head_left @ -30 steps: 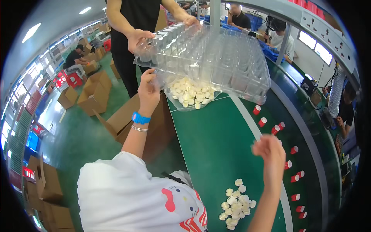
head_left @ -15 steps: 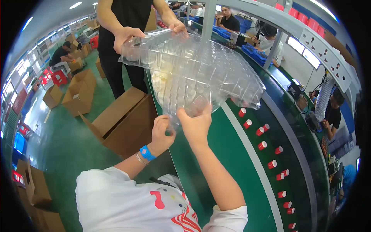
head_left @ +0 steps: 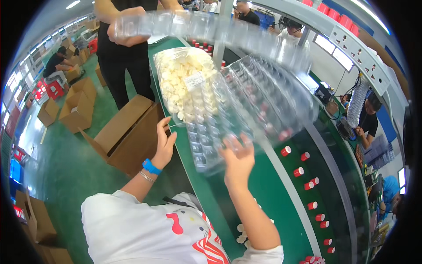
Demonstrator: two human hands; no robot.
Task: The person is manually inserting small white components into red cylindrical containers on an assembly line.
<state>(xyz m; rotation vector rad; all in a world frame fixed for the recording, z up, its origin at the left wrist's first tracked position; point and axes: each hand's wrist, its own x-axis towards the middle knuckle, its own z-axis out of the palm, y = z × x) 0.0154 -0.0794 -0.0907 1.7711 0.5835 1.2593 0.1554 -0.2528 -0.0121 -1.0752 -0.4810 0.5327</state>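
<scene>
A clear plastic tray of moulded pockets (head_left: 203,145) lies tilted on the green work surface, partly over a clear bag of cream-coloured small pieces (head_left: 176,83). My right hand (head_left: 238,160) is over the tray's near right side, fingers spread and slightly blurred; whether it presses on the plastic I cannot tell. Left of the tray, my left hand (head_left: 165,147) is raised with fingers apart and nothing in it. Across from me, another person's hand (head_left: 127,33) holds a second clear plastic tray (head_left: 189,24), smeared by motion, above the bag.
Small red cylinders with pale tops (head_left: 299,171) stand along the dark belt on the right. White pieces (head_left: 241,233) lie near my right forearm. An open cardboard box (head_left: 136,136) stands at left. A metal post (head_left: 222,39) and socket strip (head_left: 360,57) rise beyond.
The clear trays, held together before, have come apart: the other person's rose away and one lies lower before me. My left hand let go and moved left; my right hand opened. The bag is uncovered.
</scene>
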